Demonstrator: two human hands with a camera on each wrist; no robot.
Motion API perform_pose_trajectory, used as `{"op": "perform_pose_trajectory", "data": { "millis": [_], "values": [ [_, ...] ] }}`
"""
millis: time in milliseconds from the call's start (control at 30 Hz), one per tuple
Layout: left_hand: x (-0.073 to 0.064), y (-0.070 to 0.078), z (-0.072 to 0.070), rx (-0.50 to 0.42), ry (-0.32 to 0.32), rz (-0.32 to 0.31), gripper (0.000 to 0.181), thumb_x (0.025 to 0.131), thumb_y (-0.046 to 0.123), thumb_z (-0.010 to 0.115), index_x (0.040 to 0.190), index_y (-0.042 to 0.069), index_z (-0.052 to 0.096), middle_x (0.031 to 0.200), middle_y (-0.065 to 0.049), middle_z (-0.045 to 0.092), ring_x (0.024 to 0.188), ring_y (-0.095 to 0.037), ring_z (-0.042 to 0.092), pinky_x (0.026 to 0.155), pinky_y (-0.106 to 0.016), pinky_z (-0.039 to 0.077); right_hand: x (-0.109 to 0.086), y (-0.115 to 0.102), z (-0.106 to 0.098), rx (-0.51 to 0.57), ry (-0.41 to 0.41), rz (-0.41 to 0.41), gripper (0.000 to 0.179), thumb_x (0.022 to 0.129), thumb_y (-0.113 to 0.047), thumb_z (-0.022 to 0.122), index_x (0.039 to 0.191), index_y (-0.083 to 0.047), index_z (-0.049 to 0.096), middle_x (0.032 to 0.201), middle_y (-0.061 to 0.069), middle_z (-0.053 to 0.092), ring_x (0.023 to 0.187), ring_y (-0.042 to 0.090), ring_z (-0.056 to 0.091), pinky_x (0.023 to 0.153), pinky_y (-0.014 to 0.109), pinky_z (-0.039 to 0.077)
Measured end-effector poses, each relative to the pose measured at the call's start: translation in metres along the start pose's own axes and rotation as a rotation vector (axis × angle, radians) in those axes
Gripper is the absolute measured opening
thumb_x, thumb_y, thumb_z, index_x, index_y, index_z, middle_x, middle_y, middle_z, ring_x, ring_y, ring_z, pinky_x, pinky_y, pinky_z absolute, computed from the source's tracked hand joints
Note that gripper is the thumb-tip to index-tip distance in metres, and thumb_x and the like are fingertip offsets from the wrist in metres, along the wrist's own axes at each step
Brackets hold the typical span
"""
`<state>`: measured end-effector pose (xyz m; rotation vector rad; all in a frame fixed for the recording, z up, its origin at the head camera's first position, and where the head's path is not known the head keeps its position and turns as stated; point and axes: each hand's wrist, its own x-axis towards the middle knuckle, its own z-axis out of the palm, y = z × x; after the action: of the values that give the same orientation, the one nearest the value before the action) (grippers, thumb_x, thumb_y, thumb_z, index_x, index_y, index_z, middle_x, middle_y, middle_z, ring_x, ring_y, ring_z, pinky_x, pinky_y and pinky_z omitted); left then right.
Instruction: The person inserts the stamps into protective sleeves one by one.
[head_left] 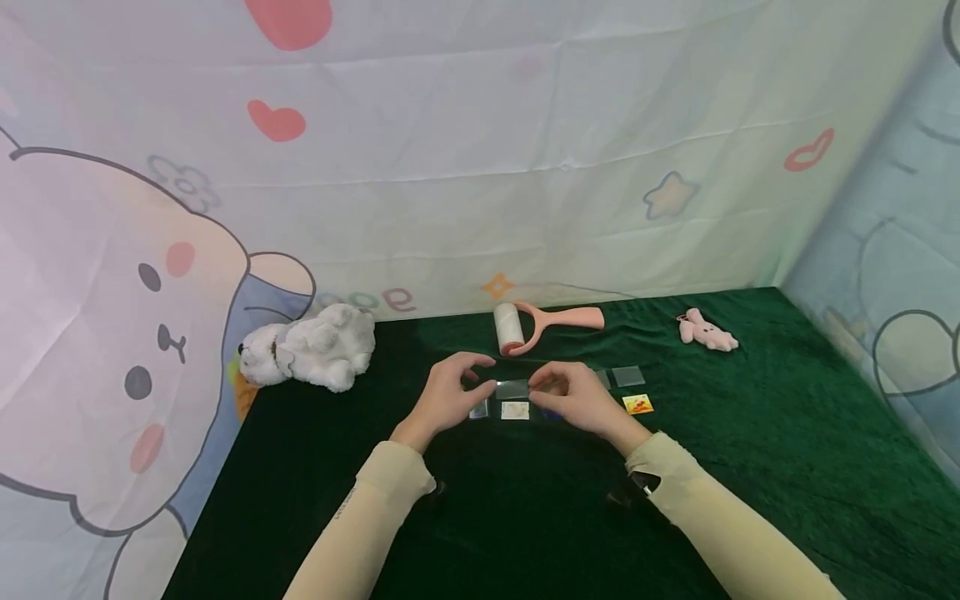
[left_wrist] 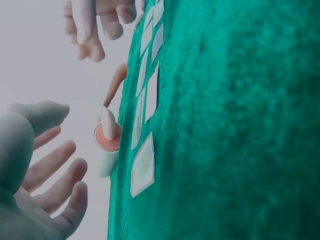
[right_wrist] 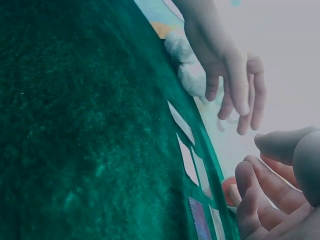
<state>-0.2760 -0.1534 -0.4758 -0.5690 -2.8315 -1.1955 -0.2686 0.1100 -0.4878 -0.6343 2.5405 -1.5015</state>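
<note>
My left hand (head_left: pixel 447 398) hovers over the left end of small flat pieces on the green cloth, fingers relaxed and holding nothing. Facing it, my right hand (head_left: pixel 573 394) has loosely bent fingers, with a gap between thumb and forefinger in the right wrist view. Between the hands lie a clear greyish rectangle (head_left: pixel 513 389) and a pale printed card (head_left: pixel 515 410). A small bluish piece (head_left: pixel 480 409) sits below the left fingertips. The purple-blue packet-like piece (right_wrist: pixel 199 218) with a jagged edge is mostly hidden under my right hand in the head view.
Behind the hands rests a pink-handled lint roller (head_left: pixel 562 317). A white plush dog (head_left: pixel 309 347) lies at the left, a small pink plush toy (head_left: pixel 707 330) at the far right. Right of my hand are a yellow-red card (head_left: pixel 638 404) and a grey rectangle (head_left: pixel 628 377).
</note>
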Motion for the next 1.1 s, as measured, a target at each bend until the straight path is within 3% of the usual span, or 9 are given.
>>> {"op": "perform_pose_trajectory", "data": {
  "millis": [500, 867, 1100],
  "values": [
    [0.0, 0.0, 0.008, -0.045, -0.003, -0.019, 0.034, 0.101, 0.025, 0.073, 0.133, 0.016, 0.069, 0.134, -0.001, 0.068, 0.11, -0.02, 0.066, 0.086, -0.039, 0.058, 0.009, 0.009, 0.017, -0.133, -0.004, -0.02, 0.015, 0.093, -0.011, 0.081, 0.107, -0.01, 0.075, 0.108, 0.007, 0.075, 0.069, 0.013, 0.062, 0.067, 0.033, 0.053],
    [0.0, 0.0, 0.008, -0.04, -0.003, -0.032, 0.028, 0.101, 0.025, 0.073, 0.129, 0.02, 0.071, 0.133, 0.0, 0.068, 0.107, -0.019, 0.066, 0.084, -0.037, 0.059, 0.013, 0.01, 0.026, -0.244, 0.02, -0.002, 0.017, 0.089, -0.012, 0.085, 0.102, -0.012, 0.075, 0.106, 0.004, 0.075, 0.093, 0.018, 0.069, 0.083, 0.04, 0.058],
    [0.0, -0.002, 0.009, -0.038, -0.007, -0.029, 0.028, 0.101, 0.025, 0.073, 0.128, 0.019, 0.072, 0.132, 0.0, 0.069, 0.105, -0.018, 0.066, 0.081, -0.036, 0.058, 0.014, 0.004, 0.031, -0.291, 0.021, 0.003, 0.019, 0.087, -0.01, 0.086, 0.102, -0.012, 0.075, 0.106, 0.005, 0.074, 0.098, 0.022, 0.069, 0.089, 0.045, 0.058]
  ]
}}
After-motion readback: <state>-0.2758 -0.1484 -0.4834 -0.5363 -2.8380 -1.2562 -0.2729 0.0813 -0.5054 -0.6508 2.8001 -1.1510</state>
